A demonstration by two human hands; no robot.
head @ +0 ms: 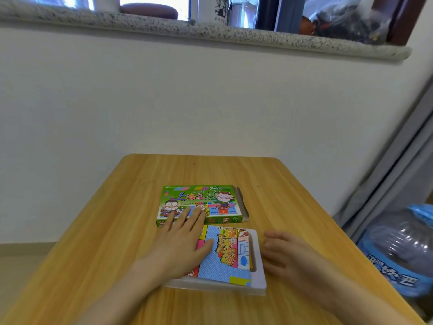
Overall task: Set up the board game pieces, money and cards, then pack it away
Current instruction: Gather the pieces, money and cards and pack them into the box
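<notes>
A green cartoon-printed game box (pixel 206 200) lies on the wooden table (pixel 117 219), its right end flap open. In front of it sits a white plastic tray (pixel 259 270) with a folded colourful game board (pixel 225 254) lying in it. My left hand (pixel 182 240) lies flat with straight fingers over the tray's left part, fingertips reaching the box's front edge. Just right of the tray, my right hand (pixel 283 256) rests on the table, fingers loosely bent and touching the tray's right edge. Neither hand holds anything.
The table stands against a white wall under a speckled stone windowsill (pixel 210 31). A large blue water bottle (pixel 398 249) stands on the floor to the right of the table, beside a grey frame.
</notes>
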